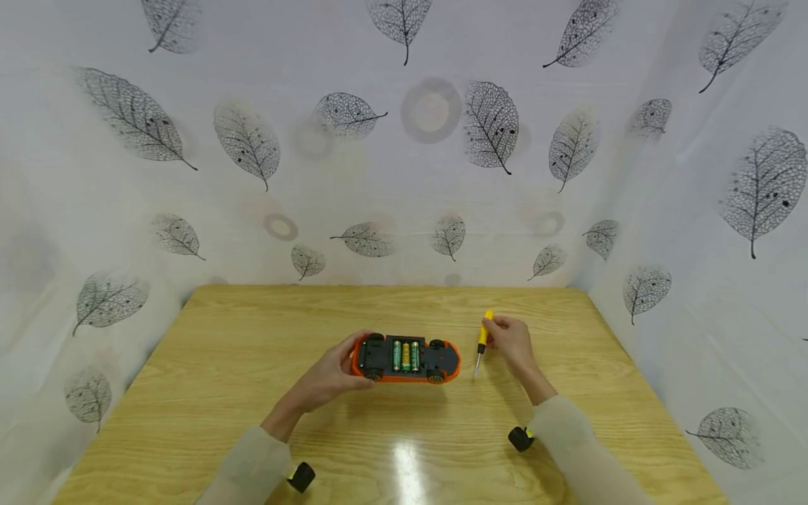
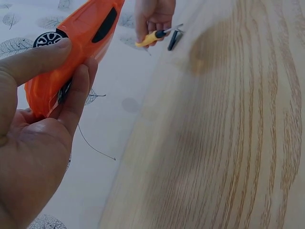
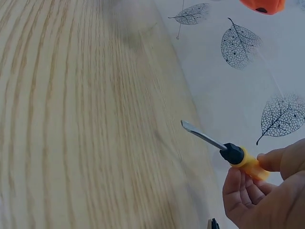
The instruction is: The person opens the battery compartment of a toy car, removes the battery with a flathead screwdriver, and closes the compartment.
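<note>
An orange toy car [image 1: 406,359] is raised over the table with its black underside turned to the head camera. Three batteries [image 1: 406,356], green and gold, lie side by side in its uncovered compartment. My left hand [image 1: 331,375] grips the car by its left end, thumb near a wheel [image 2: 49,39] in the left wrist view. To the right of the car, my right hand [image 1: 513,342] pinches the yellow handle of a screwdriver [image 1: 483,335]. Its flat metal tip [image 3: 190,126] points down in the head view, apart from the car.
The wood-grain table [image 1: 240,337] is bordered by a white leaf-print sheet [image 1: 379,175] at the back and sides. A small black piece [image 2: 175,40] lies near the screwdriver in the left wrist view. Black wrist-worn devices [image 1: 301,477] hang beside both sleeves.
</note>
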A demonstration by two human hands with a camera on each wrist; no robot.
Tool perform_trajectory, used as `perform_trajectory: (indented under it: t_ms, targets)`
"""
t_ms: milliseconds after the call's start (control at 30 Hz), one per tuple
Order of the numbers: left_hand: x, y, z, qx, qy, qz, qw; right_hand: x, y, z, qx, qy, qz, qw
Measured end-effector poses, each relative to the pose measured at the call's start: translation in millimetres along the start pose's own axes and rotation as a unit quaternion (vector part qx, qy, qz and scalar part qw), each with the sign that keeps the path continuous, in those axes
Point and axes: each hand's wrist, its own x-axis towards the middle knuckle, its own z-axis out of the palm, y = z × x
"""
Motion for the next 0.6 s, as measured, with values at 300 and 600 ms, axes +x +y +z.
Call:
perform_trajectory:
  t_ms: [300, 600]
  targets:
    - [0.4, 0.1, 0.8, -0.001, 0.001, -0.007, 1.0000, 1.7, 0.0, 7.2, -0.079, -0.002, 0.002, 0.997]
    - [1.5, -2.9, 1.2, 0.006, 0.001, -0.009, 0.9999, 5.0, 2.9, 12.5, -0.121, 0.006, -0.017, 0.993]
